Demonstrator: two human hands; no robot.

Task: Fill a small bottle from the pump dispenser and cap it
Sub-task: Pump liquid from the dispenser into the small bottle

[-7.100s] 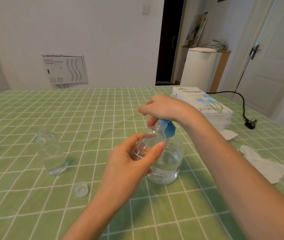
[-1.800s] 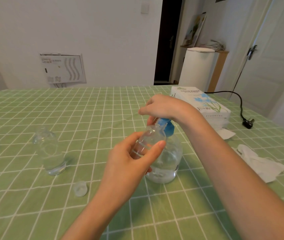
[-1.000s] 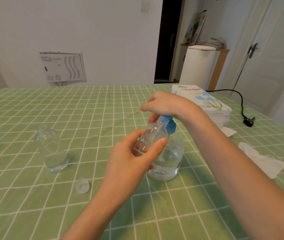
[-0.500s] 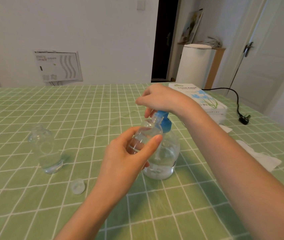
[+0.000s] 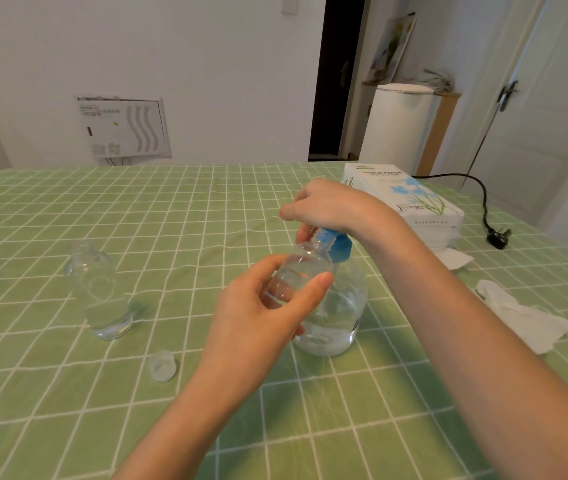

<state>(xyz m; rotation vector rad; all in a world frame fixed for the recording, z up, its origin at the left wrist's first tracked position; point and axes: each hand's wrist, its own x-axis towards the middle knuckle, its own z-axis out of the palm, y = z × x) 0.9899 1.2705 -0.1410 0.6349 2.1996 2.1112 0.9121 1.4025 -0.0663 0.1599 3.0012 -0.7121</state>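
My left hand (image 5: pixel 258 317) grips a small clear bottle (image 5: pixel 301 271), tilted with its open mouth up against the blue pump head (image 5: pixel 336 245) of the round clear dispenser (image 5: pixel 338 313). My right hand (image 5: pixel 327 206) rests on top of the pump head, its fingers curled over it and hiding the nozzle. Some clear liquid shows inside the small bottle. A small clear cap (image 5: pixel 162 365) lies on the green checked tablecloth (image 5: pixel 171 220) to the left of my left arm.
A second clear bottle (image 5: pixel 97 292) stands uncapped at the left. A tissue paper pack (image 5: pixel 403 199) lies at the back right, with crumpled white tissues (image 5: pixel 525 315) nearer. A black cable and plug (image 5: pixel 497 235) lie near the right edge.
Both hands stay on the small bottle and the pump. The pump head rose and sank slightly under my right hand; the view shifted a little.
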